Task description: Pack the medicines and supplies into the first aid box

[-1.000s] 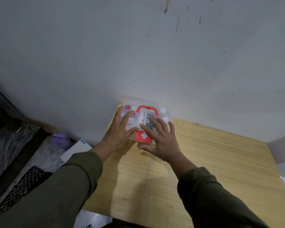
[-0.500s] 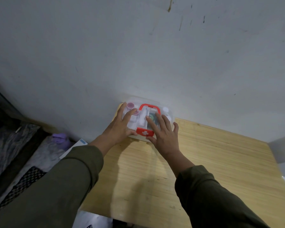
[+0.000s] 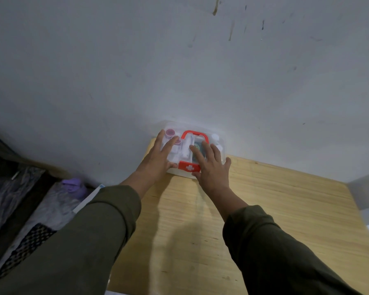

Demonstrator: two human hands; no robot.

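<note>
Two olive sleeves reach forward over a bare wooden worktop [image 3: 275,209], on which no loose medicines or supplies can be seen; by this evidence the packing itself is judged complete and only the closing remains. The left hand [image 3: 158,158] lies flat, fingers spread, on the left half of the clear lid, its thumb at the lid's near edge. The right hand [image 3: 211,165] lies likewise flat and spread on the right half, its thumb beside the red latch [image 3: 189,167], which bears a white cross. Neither hand grips anything; both rest palm-down, a posture that suits pressing the lid shut while keeping the latch clear between them. The first aid box [image 3: 218,152] stands at the far left corner of the worktop, close to the wall [image 3: 179,60], which probably braces it against sliding under the push. Directly beneath and beyond the fingertips, the red handle [image 3: 193,134] lies folded flat on the lid. Through the clear plastic, pink-capped and white containers are visible, though their kind cannot be told. Whether the latch is fully engaged cannot be told.
</note>
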